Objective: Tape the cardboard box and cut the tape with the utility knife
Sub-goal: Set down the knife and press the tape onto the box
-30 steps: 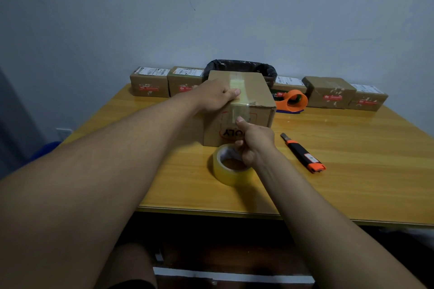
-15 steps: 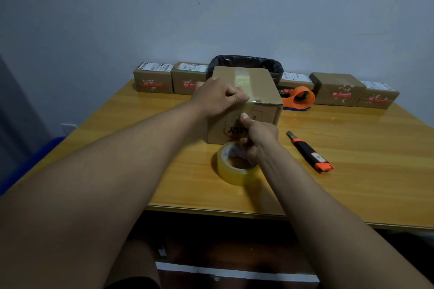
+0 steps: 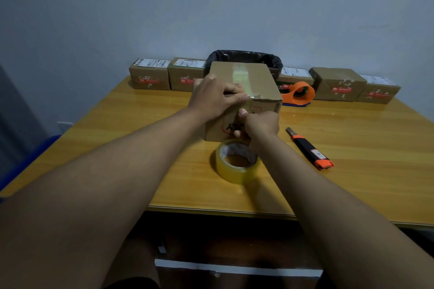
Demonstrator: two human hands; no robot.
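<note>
Utility knife point(image 3: 309, 149): on counter point(image 3: 352, 148) just right of right hand point(image 3: 259, 124), long axis running near-right to far-left, blade end farther. Right hand pinching tape against cardboard box point(image 3: 263, 82); left hand point(image 3: 215, 97), farther from knife, pressing flat on box top.

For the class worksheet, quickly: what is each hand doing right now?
Left hand: fingers flat, pressing clear tape onto the brown cardboard box, holding nothing.
Right hand: closed, pinching the tape strip against the box front.
</note>
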